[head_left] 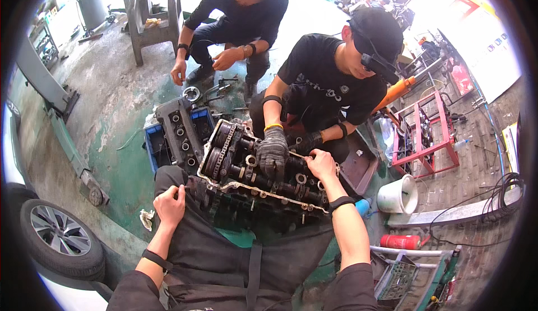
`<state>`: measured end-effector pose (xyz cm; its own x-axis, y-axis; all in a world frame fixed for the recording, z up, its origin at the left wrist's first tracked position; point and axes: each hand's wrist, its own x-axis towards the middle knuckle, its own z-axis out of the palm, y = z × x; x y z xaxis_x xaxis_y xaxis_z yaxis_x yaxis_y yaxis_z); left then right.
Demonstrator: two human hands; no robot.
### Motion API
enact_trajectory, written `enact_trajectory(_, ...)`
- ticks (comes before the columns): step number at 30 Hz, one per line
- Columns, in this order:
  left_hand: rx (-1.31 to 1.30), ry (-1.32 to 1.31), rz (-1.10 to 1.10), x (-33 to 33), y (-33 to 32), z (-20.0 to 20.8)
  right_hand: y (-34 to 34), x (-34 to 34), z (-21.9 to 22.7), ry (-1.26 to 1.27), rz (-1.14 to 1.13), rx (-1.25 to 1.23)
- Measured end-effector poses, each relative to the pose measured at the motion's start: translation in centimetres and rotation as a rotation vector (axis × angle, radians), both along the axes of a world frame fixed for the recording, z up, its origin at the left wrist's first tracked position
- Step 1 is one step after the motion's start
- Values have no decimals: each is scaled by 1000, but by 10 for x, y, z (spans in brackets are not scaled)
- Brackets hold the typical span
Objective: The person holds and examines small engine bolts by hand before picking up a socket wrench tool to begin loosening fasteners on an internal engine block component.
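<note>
An engine point(280, 185) with its top uncovered lies between my knees. Its pale gasket edge point(230, 185), a chain point(225, 145) and camshafts show. My right hand point(323, 165) is at the engine's right side, its fingers drawn together by the edge; what is in them, if anything, is hidden. By my left knee, my left hand point(170, 204) is raised with its fingers curled closed, apart from the engine; nothing can be made out in it. A co-worker's grey-gloved hand point(272, 151) reaches down onto the camshafts, close to my right hand.
A valve cover point(178, 125) rests over a blue crate point(154, 148) left of the engine. Another person point(238, 17) squats behind loose metal parts. At right are a white bucket point(397, 195), a red extinguisher point(400, 242) and a red frame point(424, 134). A car wheel point(59, 232) stands left.
</note>
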<state>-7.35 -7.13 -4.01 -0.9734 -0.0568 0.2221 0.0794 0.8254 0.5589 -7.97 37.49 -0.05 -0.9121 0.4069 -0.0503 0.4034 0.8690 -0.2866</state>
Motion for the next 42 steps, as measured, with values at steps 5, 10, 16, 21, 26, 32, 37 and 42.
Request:
enact_trajectory(5,6,7,-3,-2,3,3,18,5,3,-36,-3,-141)
enact_trajectory(10,27,14,-9,-2,3,0,24,8,-3,-9,5,-183)
enact_trajectory(16,23,2,-2,-2,6,2,20,11,1,43,130,-107)
enact_trajectory(21,-8,18,-7,-2,8,2,21,12,0,40,187,18)
enact_trajectory(26,3,-29,4,-2,3,-1,3,7,14,-13,101,21)
enact_trajectory(32,-3,15,-7,-3,5,1,8,6,7,-30,66,-35)
enact_trajectory(37,10,-2,14,-1,2,2,-7,-9,-4,-152,-24,128)
enact_trajectory(42,-30,4,-8,-2,0,-7,2,-5,-5,-94,-29,71)
